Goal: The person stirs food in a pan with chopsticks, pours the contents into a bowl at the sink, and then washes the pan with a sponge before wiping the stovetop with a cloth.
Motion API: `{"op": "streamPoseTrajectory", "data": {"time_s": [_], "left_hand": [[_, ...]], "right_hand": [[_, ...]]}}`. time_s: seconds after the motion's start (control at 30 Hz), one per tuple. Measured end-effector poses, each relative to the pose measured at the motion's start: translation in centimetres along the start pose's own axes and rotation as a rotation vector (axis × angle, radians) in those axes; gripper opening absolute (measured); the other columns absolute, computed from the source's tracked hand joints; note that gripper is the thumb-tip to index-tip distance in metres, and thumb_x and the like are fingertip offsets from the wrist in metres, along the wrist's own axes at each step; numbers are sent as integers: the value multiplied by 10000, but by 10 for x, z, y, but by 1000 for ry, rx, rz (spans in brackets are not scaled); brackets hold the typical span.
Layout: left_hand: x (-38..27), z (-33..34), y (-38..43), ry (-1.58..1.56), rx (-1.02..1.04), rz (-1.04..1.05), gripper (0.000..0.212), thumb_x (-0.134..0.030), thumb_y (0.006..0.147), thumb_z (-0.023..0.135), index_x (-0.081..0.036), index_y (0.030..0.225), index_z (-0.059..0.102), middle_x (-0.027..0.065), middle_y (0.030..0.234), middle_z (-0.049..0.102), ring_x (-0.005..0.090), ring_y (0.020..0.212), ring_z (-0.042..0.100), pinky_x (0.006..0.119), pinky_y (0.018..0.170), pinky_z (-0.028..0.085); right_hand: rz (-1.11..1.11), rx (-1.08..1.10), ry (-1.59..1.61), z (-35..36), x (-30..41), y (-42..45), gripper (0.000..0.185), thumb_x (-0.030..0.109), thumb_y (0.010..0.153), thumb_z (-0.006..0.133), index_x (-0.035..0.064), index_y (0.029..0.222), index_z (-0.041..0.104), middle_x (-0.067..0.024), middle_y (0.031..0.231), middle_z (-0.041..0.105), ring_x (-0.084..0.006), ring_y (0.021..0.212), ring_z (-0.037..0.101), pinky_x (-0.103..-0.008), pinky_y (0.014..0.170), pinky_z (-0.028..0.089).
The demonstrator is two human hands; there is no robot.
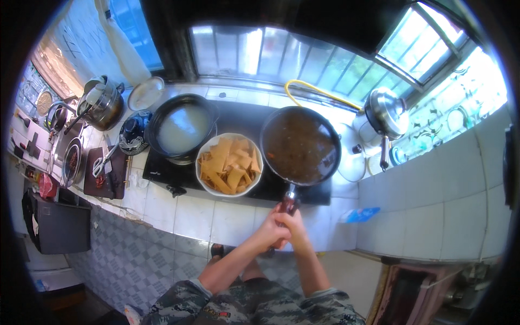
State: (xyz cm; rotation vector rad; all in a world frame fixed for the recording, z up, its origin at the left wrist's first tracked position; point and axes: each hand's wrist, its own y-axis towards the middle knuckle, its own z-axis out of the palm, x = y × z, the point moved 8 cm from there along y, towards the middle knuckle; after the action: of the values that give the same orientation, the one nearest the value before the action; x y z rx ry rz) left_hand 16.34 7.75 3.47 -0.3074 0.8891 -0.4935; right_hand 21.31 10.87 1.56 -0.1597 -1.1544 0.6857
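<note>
Both of my hands are wrapped around the dark red handle (289,204) of a frying pan (300,146). My left hand (270,231) and my right hand (294,225) overlap there, so some fingers are hidden. Brown liquid with small bits fills the pan, which is over the right side of a black gas stove (239,109); I cannot tell whether it rests on the burner. Just left of the pan, a white bowl (200,178) holds flat tan pieces, perhaps tofu skin. A dark pot (152,136) with cloudy pale liquid stands on the stove's left side.
A glass lid (350,158) lies right of the pan, near a steel lidded pot (386,113). A patterned bowl (134,138) stands left of the stove, beside a cutting board (91,170) with scissors (101,163) and a knife. Stacked pots (107,109) are farther left.
</note>
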Motion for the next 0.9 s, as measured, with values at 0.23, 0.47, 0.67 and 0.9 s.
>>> {"op": "streamPoseTrajectory", "data": {"time_s": [0.23,0.47,0.67,0.9], "left_hand": [[-1,11,-5,-13,11,59,640,72,591,528,-91,1181,341,85,630,469,153,349,449,258,301,354],[-24,39,-32,-26,111,50,746,83,635,539,-119,1278,221,64,621,478,132,398,485,246,328,398],[-38,55,-68,-68,112,74,771,95,646,518,-131,1301,182,62,611,474,139,401,488,250,329,397],[-38,48,-105,-86,101,98,684,71,621,508,-110,1232,261,87,634,463,155,373,468,254,310,370]], "right_hand": [[-19,-82,-64,-8,4,-9,215,47,671,589,36,872,513,-55,767,524,-141,653,525,-253,570,430],[-113,-108,-95,10,37,-33,202,121,660,631,51,801,505,-15,675,496,-96,569,476,-252,506,403],[-71,-79,-139,38,55,-64,188,117,671,622,39,797,506,-19,678,502,-90,567,474,-245,514,404],[-117,-22,-148,70,48,-86,187,109,668,612,25,795,505,-26,684,508,-87,580,477,-235,519,403]]}}
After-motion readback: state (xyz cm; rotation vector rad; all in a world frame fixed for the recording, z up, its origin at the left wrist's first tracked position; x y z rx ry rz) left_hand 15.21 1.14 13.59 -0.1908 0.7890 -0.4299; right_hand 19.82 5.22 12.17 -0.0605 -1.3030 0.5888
